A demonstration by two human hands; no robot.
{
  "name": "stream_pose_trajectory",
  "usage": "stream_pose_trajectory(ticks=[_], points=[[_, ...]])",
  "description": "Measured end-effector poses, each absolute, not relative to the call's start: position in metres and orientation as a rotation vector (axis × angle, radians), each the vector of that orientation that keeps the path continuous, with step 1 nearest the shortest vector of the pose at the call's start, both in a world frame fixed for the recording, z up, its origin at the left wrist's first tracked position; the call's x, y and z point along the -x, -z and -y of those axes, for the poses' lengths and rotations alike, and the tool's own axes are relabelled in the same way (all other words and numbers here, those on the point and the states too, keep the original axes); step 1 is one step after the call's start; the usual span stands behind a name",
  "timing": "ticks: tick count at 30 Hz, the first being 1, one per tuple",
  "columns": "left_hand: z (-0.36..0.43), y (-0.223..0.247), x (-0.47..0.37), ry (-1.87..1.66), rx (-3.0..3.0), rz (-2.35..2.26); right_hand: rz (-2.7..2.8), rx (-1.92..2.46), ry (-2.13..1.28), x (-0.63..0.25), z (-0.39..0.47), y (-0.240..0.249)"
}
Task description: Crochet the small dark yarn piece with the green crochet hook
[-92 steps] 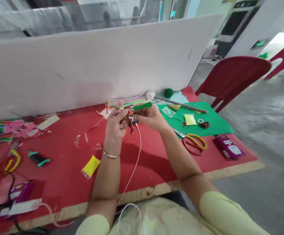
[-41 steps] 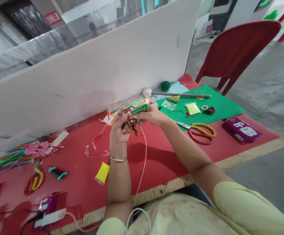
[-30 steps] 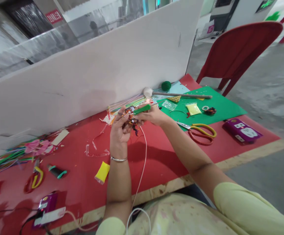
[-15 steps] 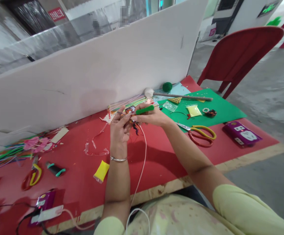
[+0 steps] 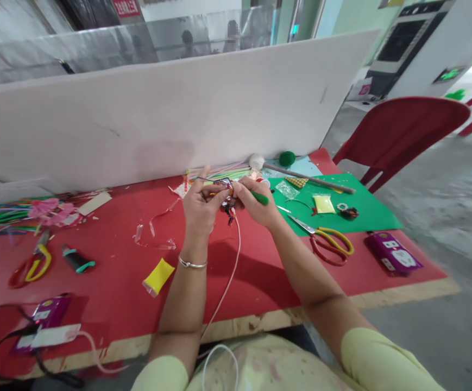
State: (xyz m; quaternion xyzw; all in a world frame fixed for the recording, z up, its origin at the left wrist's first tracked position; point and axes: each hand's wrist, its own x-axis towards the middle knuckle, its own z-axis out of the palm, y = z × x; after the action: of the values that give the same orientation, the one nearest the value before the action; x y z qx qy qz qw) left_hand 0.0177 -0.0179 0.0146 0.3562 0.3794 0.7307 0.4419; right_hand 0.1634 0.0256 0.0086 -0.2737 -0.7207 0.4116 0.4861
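My left hand (image 5: pixel 201 206) is closed on a small dark-and-orange piece (image 5: pixel 228 205) above the middle of the red table covering. Its details are too small to tell. My right hand (image 5: pixel 256 202) touches the piece's right side, its fingers closed round a green-handled tool (image 5: pixel 260 197) whose handle points right. A thin dark rod sticks out to the left over my left hand's fingers. From below the piece a pale pink cord (image 5: pixel 236 260) hangs towards my lap.
Yellow-and-red scissors (image 5: pixel 329 243) lie right, with a purple box (image 5: pixel 394 252) beyond. A yellow packet (image 5: pixel 158 276), a black-and-teal tool (image 5: pixel 76 259), more scissors (image 5: pixel 32 263) and a purple power box (image 5: pixel 48 317) are left. A white board (image 5: pixel 158 119) stands behind.
The view has shifted, so the table items sit differently in the frame. In my right hand the green handle now tilts down to the right and is more covered by fingers.
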Motion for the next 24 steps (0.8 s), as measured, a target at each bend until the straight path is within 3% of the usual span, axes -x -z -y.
stream_pose_trajectory(ticks=[4,10,14,17,20,24], points=[[0.018,-0.013,-0.015,-1.878,-0.948,-0.965,1.775,0.725,-0.768,-0.157,-0.023,-0.005],[0.021,-0.015,0.003,-1.556,-1.015,-0.889,1.793,0.642,-1.188,-0.162,-0.03,-0.003],[0.021,-0.01,-0.006,-1.8,-1.102,-1.128,1.888,0.748,-0.742,-0.157,-0.031,0.003],[0.022,-0.013,-0.013,-1.85,-1.013,-1.041,1.744,0.767,-0.539,-0.148,-0.026,0.014],[0.025,-0.02,-0.008,-1.625,-0.915,-0.837,1.581,0.686,-0.802,-0.142,-0.025,0.019],[0.027,-0.023,0.006,-1.405,-0.917,-0.754,1.415,0.504,-1.604,-0.145,-0.038,0.016]])
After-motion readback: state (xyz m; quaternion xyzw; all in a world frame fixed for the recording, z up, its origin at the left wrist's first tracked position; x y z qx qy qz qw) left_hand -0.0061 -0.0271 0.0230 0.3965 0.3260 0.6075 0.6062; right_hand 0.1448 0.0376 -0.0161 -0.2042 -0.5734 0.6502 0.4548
